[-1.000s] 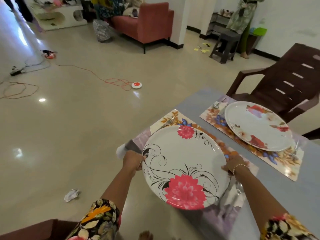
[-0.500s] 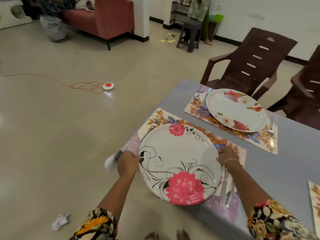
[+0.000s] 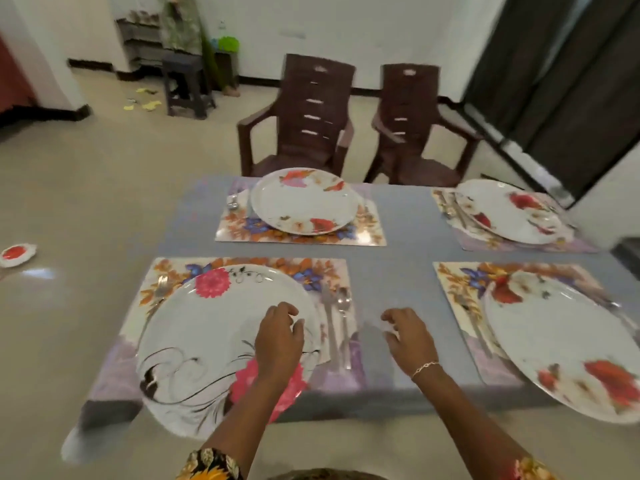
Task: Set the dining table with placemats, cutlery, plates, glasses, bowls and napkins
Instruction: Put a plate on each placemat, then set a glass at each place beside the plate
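**At the near-left corner: pink-flower plate down, both hands free**

On the near-left corner of the grey tabletop (image 3: 398,251) sits the near-left placemat (image 3: 277,265), and the pink-flower plate (image 3: 214,327) lies flat on it. The plate's big. It covers most of the mat, and its near rim looks like it pokes out past the near edge of the tabletop, though the wide lens makes that hard to call. A fork (image 3: 160,287) lies along the plate's left side, tines toward the far edge, partly tucked under the rim. On the right strip of the same mat, a knife (image 3: 327,323) and a spoon (image 3: 345,327) lie side by side, just beside the plate.

The person's left hand (image 3: 278,336) is over the right part of that plate, fingers loosely curled, nothing in it. Can't tell if the fingertips actually touch the plate. The right hand (image 3: 408,336) hangs over the bare strip of tabletop between the two near mats, also loosely curled and holding nothing. There's a thin bracelet (image 3: 425,368) on that wrist.

The other three spots each have a floral mat with a plate on it:
- the near-right plate (image 3: 561,348) at the near-right corner
- the far-left plate (image 3: 304,202) by the far edge, across from the pink one
- the far-right plate (image 3: 505,209) at the far-right corner

Cutlery next to those is too blurry to sort out. A left chair (image 3: 304,116) and a right chair (image 3: 412,116), both brown, stand at the far edge.
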A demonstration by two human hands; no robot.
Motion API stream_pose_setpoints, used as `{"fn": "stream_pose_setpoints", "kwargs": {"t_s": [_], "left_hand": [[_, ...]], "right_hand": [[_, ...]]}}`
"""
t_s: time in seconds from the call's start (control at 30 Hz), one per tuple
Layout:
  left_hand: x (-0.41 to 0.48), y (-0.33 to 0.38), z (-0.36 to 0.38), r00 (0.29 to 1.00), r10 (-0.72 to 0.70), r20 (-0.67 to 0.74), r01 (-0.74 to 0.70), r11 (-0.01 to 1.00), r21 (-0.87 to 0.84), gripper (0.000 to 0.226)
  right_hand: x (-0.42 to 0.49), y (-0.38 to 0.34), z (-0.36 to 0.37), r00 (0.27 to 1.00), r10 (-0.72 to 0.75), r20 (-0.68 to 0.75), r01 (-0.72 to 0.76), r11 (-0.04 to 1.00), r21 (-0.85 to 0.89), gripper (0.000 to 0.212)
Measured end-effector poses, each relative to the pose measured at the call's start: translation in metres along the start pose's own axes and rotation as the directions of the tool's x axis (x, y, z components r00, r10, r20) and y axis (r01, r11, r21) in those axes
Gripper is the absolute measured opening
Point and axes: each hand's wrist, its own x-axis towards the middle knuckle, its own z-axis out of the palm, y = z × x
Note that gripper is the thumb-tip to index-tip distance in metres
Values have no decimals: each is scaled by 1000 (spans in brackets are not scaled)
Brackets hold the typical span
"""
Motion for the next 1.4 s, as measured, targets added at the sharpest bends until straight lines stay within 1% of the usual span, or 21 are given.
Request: {"fn": "stream_pose_setpoints", "kwargs": {"t_s": [0.1,0.17,0.23,0.37,0.43,0.5,0.57,0.67,0.7,0.77,0.87,0.97,1.0,1.1,1.17,1.27,1.33,1.4], "left_hand": [[-11,38,42,987,86,136,-86,996,-10,15],[-21,66,72,960,173,219,-175,985,-11,14],[-35,96,105,927,230,297,-234,972,-22,12],[-75,155,170,856,327,400,-338,940,-45,10],[-92,180,194,831,344,437,-358,932,-53,11],[-117,219,232,787,395,474,-398,912,-99,12],[-139,253,267,738,445,507,-438,888,-141,13],[-165,293,308,671,477,568,-491,860,-142,15],[-173,306,322,656,492,573,-504,850,-154,14],[-186,330,343,628,515,583,-512,838,-189,7],[-196,367,383,574,542,613,-549,811,-203,13],[-198,403,427,545,537,644,-503,824,-261,21],[-197,415,444,544,531,650,-491,829,-266,21],[-189,454,497,555,547,627,-492,823,-283,9],[-180,484,533,560,541,627,-485,828,-281,8],[-169,524,582,521,547,655,-483,822,-302,9],[-159,554,614,501,553,666,-500,813,-299,8],[-152,582,647,495,565,660,-516,803,-300,7]], "right_hand": [[-24,41,-27,997,52,-49,-52,999,6,24],[-41,74,-47,993,82,-84,-82,997,8,23],[-60,110,-67,985,134,-110,-136,991,-15,23],[-103,182,-108,962,213,-173,-219,976,-14,30],[-119,208,-126,953,212,-218,-226,973,-41,30],[-142,251,-157,926,244,-288,-270,961,-52,33],[-161,292,-184,896,276,-349,-319,945,-73,44],[-186,342,-216,839,369,-400,-409,912,-18,53],[-194,358,-226,819,397,-413,-436,900,1,52],[-204,386,-241,777,459,-430,-493,869,37,41],[-210,432,-262,702,561,-438,-582,807,100,28],[-204,477,-276,665,592,-454,-620,778,106,26],[-199,492,-282,661,604,-445,-631,769,105,24],[-174,542,-306,680,593,-431,-641,767,44,20],[-154,577,-327,691,603,-399,-646,762,34,19],[-126,619,-357,698,625,-350,-663,749,17,21],[-105,648,-379,685,635,-357,-672,740,26,21],[-89,676,-399,669,647,-365,-686,727,33,21]]}}
